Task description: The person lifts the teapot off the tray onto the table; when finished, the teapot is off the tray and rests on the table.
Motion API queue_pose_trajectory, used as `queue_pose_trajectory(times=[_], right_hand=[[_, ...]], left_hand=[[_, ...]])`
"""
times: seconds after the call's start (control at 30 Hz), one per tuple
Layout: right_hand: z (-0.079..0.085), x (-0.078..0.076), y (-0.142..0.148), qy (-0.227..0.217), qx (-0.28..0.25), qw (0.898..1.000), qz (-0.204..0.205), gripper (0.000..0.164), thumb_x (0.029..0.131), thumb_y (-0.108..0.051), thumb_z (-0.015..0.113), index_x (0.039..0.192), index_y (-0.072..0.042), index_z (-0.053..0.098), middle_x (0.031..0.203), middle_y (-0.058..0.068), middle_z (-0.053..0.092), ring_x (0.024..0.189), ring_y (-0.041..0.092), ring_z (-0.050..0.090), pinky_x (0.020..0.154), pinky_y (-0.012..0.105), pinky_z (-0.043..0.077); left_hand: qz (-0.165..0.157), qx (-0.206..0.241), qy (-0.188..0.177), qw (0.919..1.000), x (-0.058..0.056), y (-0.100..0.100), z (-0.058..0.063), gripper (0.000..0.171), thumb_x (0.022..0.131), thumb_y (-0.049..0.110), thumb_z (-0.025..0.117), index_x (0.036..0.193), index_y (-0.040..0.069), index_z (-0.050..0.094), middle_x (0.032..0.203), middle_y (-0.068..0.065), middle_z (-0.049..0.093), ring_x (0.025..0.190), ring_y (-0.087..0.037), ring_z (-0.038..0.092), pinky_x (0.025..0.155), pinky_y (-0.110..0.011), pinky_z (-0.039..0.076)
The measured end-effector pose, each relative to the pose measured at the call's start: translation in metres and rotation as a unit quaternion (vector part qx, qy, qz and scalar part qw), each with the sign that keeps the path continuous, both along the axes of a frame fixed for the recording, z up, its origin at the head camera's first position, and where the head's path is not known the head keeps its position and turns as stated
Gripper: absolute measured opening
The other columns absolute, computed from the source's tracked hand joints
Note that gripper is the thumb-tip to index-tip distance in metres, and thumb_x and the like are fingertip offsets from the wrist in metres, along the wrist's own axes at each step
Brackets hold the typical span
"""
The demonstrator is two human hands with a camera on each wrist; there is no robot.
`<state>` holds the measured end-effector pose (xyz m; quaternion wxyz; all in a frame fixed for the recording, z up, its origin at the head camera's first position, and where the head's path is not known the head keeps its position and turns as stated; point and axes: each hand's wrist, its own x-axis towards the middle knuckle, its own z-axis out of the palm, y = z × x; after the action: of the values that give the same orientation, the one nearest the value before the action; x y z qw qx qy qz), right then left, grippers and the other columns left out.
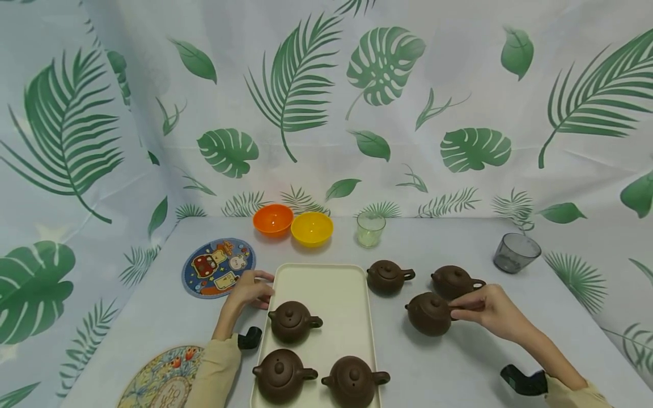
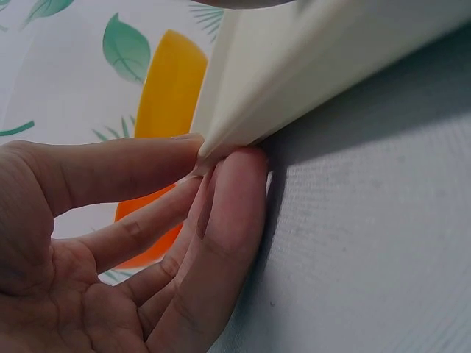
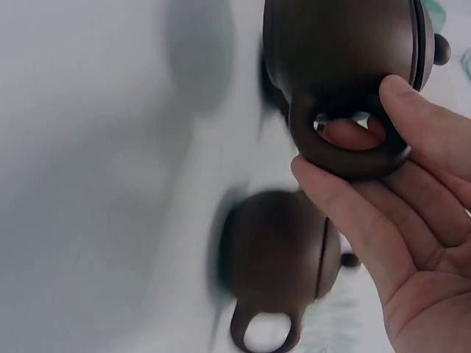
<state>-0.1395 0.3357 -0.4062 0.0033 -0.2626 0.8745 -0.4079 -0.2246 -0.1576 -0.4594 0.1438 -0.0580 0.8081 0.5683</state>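
My right hand (image 1: pixel 487 310) grips a brown teapot (image 1: pixel 428 314) by its loop handle. In the right wrist view that teapot (image 3: pixel 342 48) hangs above the table, apart from another brown teapot (image 3: pixel 276 246). My left hand (image 1: pixel 251 292) pinches the left rim of a cream tray (image 1: pixel 344 306); the left wrist view shows thumb and fingers at the tray's edge (image 2: pixel 243 110). Upon the tray sit three brown teapots, one upper left (image 1: pixel 291 323), one lower left (image 1: pixel 283 377) and one lower right (image 1: pixel 352 382), handles pointing right.
Right of the tray stand two more teapots, one near (image 1: pixel 386 277) and one farther (image 1: pixel 451 281). Along the back are an orange bowl (image 1: pixel 273 221), a yellow bowl (image 1: pixel 312 229) and a greenish glass (image 1: pixel 369 229). A grey glass (image 1: pixel 516 253) tilts at right. A blue mat (image 1: pixel 196 277) and floral mat (image 1: pixel 148 379) lie left.
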Motion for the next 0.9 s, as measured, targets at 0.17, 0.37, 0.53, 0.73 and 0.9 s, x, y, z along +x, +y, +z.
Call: queue_pose_trajectory(times=[0.17, 0.37, 0.53, 0.73, 0.9], right_hand=[[-0.009, 0.004, 0.029, 0.010, -0.004, 1.000, -0.010, 0.012, 0.077, 0.006, 0.072, 0.088, 0.007, 0.074, 0.080, 0.005, 0.074, 0.072, 0.002, 0.068, 0.056, 0.019, 0.056], [-0.014, 0.008, 0.054, -0.002, 0.020, 0.999, -0.049, 0.010, 0.078, 0.003, 0.072, 0.088, 0.006, 0.074, 0.080, -0.004, 0.074, 0.071, 0.001, 0.068, 0.056, 0.018, 0.055], [-0.018, 0.010, 0.066, -0.017, 0.045, 0.996, -0.075, 0.012, 0.079, 0.001, 0.072, 0.089, 0.008, 0.073, 0.080, -0.003, 0.074, 0.074, -0.003, 0.066, 0.057, 0.016, 0.055], [-0.023, 0.011, 0.073, -0.032, 0.052, 0.995, -0.085, 0.013, 0.079, 0.000, 0.072, 0.089, 0.008, 0.073, 0.080, -0.004, 0.074, 0.075, -0.004, 0.066, 0.057, 0.016, 0.055], [-0.020, 0.009, 0.072, -0.049, 0.064, 0.993, -0.088, 0.015, 0.081, -0.005, 0.073, 0.089, 0.007, 0.074, 0.080, -0.003, 0.074, 0.073, -0.003, 0.066, 0.058, 0.017, 0.054]], left_hand=[[-0.004, 0.003, 0.000, 1.0000, 0.001, 0.001, 0.000, 0.042, 0.074, -0.004, 0.066, 0.116, -0.009, 0.060, 0.068, -0.012, 0.065, 0.054, -0.016, 0.062, 0.050, -0.031, 0.058], [-0.005, 0.005, -0.002, 1.0000, 0.001, 0.000, 0.001, 0.042, 0.075, -0.005, 0.066, 0.116, -0.009, 0.059, 0.068, -0.011, 0.065, 0.054, -0.016, 0.062, 0.050, -0.030, 0.058], [-0.004, 0.003, -0.002, 1.0000, 0.001, 0.000, 0.002, 0.043, 0.074, -0.005, 0.066, 0.116, -0.009, 0.059, 0.068, -0.011, 0.065, 0.054, -0.016, 0.062, 0.050, -0.031, 0.058], [-0.005, -0.002, 0.000, 1.0000, 0.001, 0.001, 0.001, 0.044, 0.074, -0.005, 0.066, 0.117, -0.010, 0.059, 0.068, -0.011, 0.065, 0.054, -0.016, 0.062, 0.050, -0.031, 0.058], [0.000, -0.004, 0.003, 1.0000, 0.000, 0.001, 0.000, 0.043, 0.074, -0.005, 0.066, 0.116, -0.008, 0.060, 0.068, -0.011, 0.065, 0.054, -0.016, 0.062, 0.050, -0.031, 0.058]])
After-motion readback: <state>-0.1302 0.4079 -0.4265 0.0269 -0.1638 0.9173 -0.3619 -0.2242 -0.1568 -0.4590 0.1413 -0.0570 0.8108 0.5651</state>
